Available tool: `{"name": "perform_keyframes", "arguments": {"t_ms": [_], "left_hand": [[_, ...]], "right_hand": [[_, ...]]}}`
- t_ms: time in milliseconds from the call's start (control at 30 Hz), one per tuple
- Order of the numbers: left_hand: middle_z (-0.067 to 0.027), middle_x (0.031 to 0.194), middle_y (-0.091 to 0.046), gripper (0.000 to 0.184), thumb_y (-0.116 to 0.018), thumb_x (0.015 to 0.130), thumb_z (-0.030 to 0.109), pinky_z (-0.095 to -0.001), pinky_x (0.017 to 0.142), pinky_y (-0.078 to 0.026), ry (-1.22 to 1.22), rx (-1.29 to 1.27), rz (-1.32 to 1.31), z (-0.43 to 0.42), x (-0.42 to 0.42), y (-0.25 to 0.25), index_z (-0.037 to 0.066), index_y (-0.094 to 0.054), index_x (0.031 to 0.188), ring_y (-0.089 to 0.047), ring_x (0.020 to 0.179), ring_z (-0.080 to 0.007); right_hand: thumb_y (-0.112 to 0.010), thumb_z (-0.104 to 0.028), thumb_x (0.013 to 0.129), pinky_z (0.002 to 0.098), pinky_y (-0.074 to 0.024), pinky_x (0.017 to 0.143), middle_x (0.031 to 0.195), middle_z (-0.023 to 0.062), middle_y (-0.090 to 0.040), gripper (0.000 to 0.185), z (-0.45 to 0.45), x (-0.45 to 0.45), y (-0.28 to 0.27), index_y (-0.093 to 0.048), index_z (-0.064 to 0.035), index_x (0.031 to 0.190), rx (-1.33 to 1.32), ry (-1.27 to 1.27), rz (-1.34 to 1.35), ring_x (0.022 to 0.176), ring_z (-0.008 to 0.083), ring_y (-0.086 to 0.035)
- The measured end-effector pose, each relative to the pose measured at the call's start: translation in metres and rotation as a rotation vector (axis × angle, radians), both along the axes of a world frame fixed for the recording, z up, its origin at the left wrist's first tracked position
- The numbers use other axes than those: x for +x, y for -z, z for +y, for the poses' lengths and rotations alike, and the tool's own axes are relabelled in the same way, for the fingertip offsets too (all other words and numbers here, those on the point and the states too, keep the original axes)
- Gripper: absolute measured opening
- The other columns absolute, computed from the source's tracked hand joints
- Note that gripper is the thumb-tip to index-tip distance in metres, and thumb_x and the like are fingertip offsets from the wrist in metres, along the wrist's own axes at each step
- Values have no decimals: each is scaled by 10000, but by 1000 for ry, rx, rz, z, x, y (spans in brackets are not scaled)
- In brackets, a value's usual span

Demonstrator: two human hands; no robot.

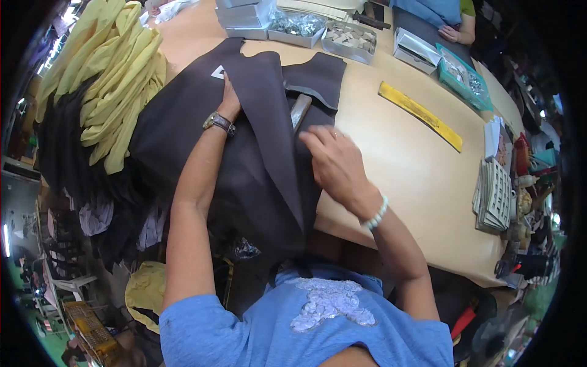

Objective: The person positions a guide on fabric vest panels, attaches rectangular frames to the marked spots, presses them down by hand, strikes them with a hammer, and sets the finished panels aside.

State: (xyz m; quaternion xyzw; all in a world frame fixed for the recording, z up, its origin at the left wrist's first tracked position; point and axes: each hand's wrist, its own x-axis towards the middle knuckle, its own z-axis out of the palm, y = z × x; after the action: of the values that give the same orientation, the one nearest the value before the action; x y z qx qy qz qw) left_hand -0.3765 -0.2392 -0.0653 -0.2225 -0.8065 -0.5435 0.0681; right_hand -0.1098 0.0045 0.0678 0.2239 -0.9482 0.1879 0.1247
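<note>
A dark garment lies spread over the table's left part and hangs past its front edge. My left hand rests at a long folded flap of it, most of its fingers hidden by the cloth. Just beyond the visible fingertip is a small white triangular piece. Over the garment's right edge, my right hand is curled closed, its fingertips blurred; whether they pinch anything is hidden. Close above those fingers, a grey bar-like block lies on the cloth beneath a dark pocket-like piece.
Yellow and dark garments are heaped at the left. A yellow strip lies to the right. Boxes of small parts and a teal tray stand farther back. Another person's hand is at upper right. Stacked cards sit by the right edge.
</note>
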Motion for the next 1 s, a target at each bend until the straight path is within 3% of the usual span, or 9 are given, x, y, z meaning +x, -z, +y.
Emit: {"name": "perform_keyframes", "arguments": {"t_ms": [100, 200, 267, 367, 467, 667, 767, 867, 1000], "left_hand": [[-161, 1204, -550, 402, -540, 873, 304, -486, 1009, -310, 5, 45, -21, -3, -10, 6, 43, -558, 1178, -443, 1202, -321], [-170, 1153, -580, 391, -550, 865, 299, -439, 987, -351, -41, -64, 41, -2, -6, 1, 32, -579, 1150, -486, 1156, -318], [-171, 1143, -583, 400, -559, 858, 305, -425, 961, -380, -148, -454, 239, 10, 23, -32, 37, -574, 1154, -511, 1130, -314], [-180, 1148, -580, 434, -572, 848, 346, -406, 919, -418, -192, -663, 518, 13, 37, -41, 40, -575, 1156, -534, 1100, -317], [-186, 1166, -578, 453, -579, 835, 392, -433, 895, -428, -189, -847, 464, 25, 37, -54, 46, -594, 1126, -535, 1096, -331], [-167, 1037, -628, 385, -569, 855, 347, -394, 850, -451, -175, -694, 297, 50, 88, -108, 60, -596, 1111, -587, 960, -345], [-162, 1008, -652, 428, -617, 791, 451, -422, 822, -461, -188, -798, 491, 38, 52, -72, 106, -650, 1042, -614, 957, -304], [-146, 1107, -629, 530, -599, 770, 532, -498, 930, -380, -55, -461, 514, 16, 26, -21, 112, -642, 1090, -539, 1099, -329], [-150, 1276, -536, 707, -504, 786, 645, -624, 1010, -238, -293, -865, 214, 50, 75, -89, 78, -584, 1201, -408, 1253, -349]], "right_hand": [[-487, -96, 838, 423, -359, 986, 1098, 113, -570, 321, -9, -44, 31, -545, -23, 1145, 155, -109, 339, 1176, 283, -494], [-463, -115, 852, 481, -312, 1010, 1098, 120, -556, 347, -14, -62, 36, -522, -25, 1182, 259, -149, 333, 1170, 296, -497], [-474, -105, 842, 484, -342, 967, 1097, 93, -536, 309, -8, -68, 33, -542, -37, 1135, 311, -167, 277, 1120, 288, -506], [-497, -79, 817, 478, -391, 857, 1018, 69, -510, 211, 10, -66, 28, -563, -69, 1018, 329, -164, 216, 1027, 267, -516], [-513, -54, 802, 448, -412, 817, 1004, 72, -507, 177, 40, -62, 25, -566, -84, 969, 157, -25, 99, 1029, 262, -516], [-569, -44, 741, 421, -436, 766, 937, 73, -525, 152, 44, -40, -19, -547, -85, 885, 19, 55, 441, 973, 272, -534], [-598, -106, 706, 500, -448, 849, 933, 81, -522, 124, 3, -16, -50, -535, -103, 813, -116, -95, 553, 1018, 277, -541], [-605, -195, 714, 613, -409, 888, 947, 89, -535, 127, -35, 8, -58, -571, -108, 800, -187, -275, 646, 1058, 300, -531], [-603, -187, 711, 571, -416, 919, 933, 68, -512, 147, -75, 38, -58, -559, -116, 832, -110, -440, 405, 1078, 251, -527]]}}
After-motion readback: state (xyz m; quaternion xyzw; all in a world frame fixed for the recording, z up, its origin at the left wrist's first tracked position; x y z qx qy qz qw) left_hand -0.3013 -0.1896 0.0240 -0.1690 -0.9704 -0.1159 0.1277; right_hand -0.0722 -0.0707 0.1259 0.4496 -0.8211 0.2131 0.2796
